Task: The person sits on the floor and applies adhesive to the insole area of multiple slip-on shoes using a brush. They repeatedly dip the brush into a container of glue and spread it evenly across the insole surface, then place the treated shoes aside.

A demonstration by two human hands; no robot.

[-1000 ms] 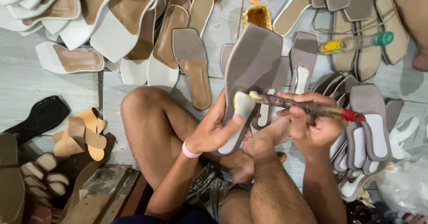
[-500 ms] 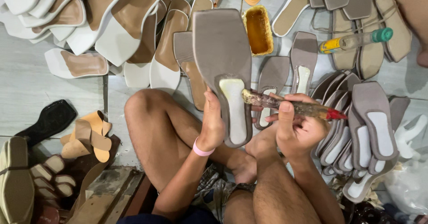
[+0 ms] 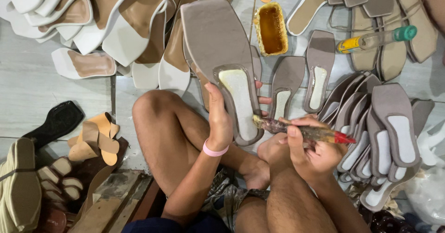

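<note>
Grey insole (image 3: 218,47): flat, square-toed, taupe-grey, with a pale cream glued patch on the heel half. It is held raised above the floor, toe pointing away from the person, heel end gripped by the left hand (image 3: 220,122), thumb on its left edge.

Glue brush (image 3: 301,131): short, handle caked in brownish residue, red at the butt end. It lies near horizontal in the right hand (image 3: 313,152), its yellowish bristle tip touching the insole's heel patch near the lower right edge.

Hidden and cut off
The left hand (image 3: 220,122) is covering the grey sole's (image 3: 222,52) edge; the top edge is cropping the white sandals (image 3: 69,10).
</note>
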